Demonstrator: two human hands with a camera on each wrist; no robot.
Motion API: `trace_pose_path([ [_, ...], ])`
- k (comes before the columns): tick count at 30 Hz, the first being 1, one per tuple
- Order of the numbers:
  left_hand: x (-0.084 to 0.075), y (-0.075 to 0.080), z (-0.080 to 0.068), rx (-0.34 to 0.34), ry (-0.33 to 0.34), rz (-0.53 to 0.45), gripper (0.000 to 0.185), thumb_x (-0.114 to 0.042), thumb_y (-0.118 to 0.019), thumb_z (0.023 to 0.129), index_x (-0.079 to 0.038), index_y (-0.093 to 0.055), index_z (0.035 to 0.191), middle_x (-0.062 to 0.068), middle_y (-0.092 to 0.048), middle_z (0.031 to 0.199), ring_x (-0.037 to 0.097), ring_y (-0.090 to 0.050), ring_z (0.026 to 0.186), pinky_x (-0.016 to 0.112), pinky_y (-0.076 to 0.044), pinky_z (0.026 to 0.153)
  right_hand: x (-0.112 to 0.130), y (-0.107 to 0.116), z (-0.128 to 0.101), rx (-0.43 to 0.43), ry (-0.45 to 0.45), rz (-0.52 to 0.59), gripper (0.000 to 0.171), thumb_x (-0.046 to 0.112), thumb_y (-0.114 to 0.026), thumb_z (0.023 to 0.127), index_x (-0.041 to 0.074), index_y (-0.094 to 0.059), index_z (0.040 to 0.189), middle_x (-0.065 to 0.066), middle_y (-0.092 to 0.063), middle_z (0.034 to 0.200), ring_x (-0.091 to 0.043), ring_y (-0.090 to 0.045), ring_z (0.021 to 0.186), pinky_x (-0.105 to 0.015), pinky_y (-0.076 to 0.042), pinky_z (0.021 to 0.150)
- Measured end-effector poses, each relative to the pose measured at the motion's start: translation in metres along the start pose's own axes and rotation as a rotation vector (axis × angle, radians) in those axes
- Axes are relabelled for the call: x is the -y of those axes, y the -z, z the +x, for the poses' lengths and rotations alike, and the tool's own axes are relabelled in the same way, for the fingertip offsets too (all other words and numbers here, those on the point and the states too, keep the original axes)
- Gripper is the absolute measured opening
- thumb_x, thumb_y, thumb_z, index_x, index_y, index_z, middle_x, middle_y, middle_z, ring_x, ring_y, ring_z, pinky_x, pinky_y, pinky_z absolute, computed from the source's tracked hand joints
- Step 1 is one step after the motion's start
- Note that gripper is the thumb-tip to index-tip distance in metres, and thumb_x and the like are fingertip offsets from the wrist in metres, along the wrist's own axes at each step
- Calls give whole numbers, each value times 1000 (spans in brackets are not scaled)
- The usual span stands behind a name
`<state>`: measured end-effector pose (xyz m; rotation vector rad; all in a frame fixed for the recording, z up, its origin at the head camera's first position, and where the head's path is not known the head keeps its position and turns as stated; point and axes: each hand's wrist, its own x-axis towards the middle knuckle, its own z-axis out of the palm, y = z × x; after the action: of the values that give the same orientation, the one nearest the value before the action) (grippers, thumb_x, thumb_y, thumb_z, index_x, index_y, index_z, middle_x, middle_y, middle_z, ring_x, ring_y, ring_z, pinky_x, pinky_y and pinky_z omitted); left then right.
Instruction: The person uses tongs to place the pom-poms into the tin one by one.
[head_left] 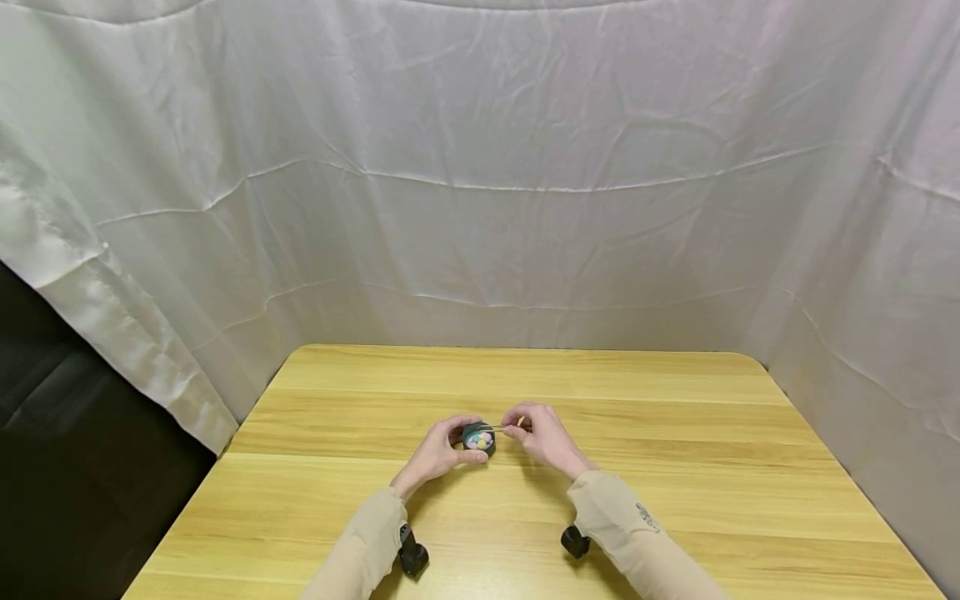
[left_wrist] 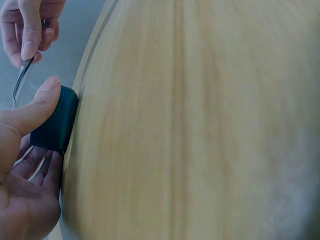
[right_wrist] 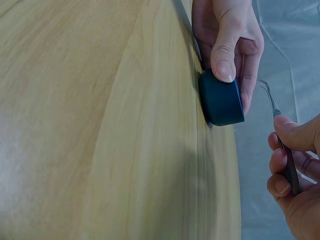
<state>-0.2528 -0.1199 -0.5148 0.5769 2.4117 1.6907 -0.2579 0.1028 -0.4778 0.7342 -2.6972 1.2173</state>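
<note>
A small dark teal round bowl stands on the table, with several pastel pieces in pink, yellow and purple inside. My left hand grips the bowl by its sides, thumb on the near side and fingers round the far side. In the right wrist view the bowl's smooth wall shows, but its contents are hidden. My right hand pinches a pair of metal tweezers with bent tips. Those tips hover over the bowl's opening, slightly apart, and nothing shows between them.
The wooden table extends around both hands, its far edge close to a pale hanging curtain. A black surface lies beyond the table's left side. Black wrist-worn devices hang beneath both sleeves.
</note>
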Motion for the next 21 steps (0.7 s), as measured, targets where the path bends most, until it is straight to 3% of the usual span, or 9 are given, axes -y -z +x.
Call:
trace_pose_path([
  [8,2,1,0,9,7,21,61,-9,-80,86,8,-53,138,26,-60,134,39,-63,119,50,-53,103,-1,1,-1,-9,-7,9,5,4,-71,92,7,-75,94,-6,-74,93,-9,-61,77,-19,-50,67],
  [14,2,2,-1,7,7,34,62,-13,-81,86,6,-54,138,24,-61,134,37,-63,119,44,-54,102,-3,4,-4,-10,-61,35,5,5,-70,92,8,-74,94,-5,-75,92,-11,-63,80,-21,-52,70],
  [21,0,2,-2,10,30,11,62,-13,-81,85,3,-54,139,23,-61,135,36,-63,120,45,-54,103,-19,16,-12,-47,-90,3,7,3,-69,92,7,-75,94,-5,-76,89,-11,-63,80,-22,-52,69],
])
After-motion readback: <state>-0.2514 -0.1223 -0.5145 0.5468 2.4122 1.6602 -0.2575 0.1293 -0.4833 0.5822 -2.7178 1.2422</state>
